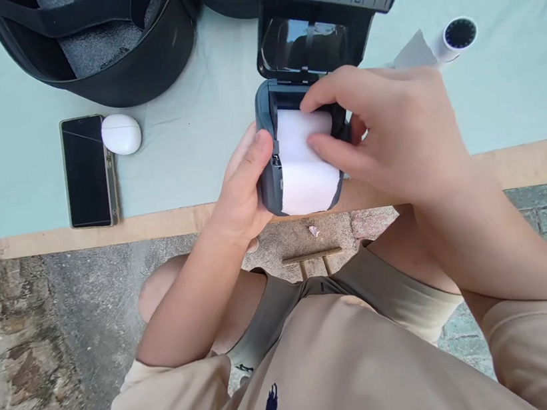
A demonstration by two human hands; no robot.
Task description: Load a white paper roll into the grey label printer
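A dark portable receipt printer (271,188) is tilted over the table's front edge with its black lid (305,39) swung up. My left hand (246,188) grips the printer's left side, the thumb resting on its rim. Inside the compartment sits a white paper roll (305,160), its loose end lying over the printer's front. My right hand (384,130) reaches in from the right. Its thumb presses on the paper and its index finger bends over the roll's far edge; the other fingers are mostly hidden behind the hand.
On the pale green cloth (220,104) lie a phone (88,172) and a white oval case (122,134) touching it. A black foam-lined zip case (155,72) stands open at the back left. Another white paper roll (456,40) lies at the right.
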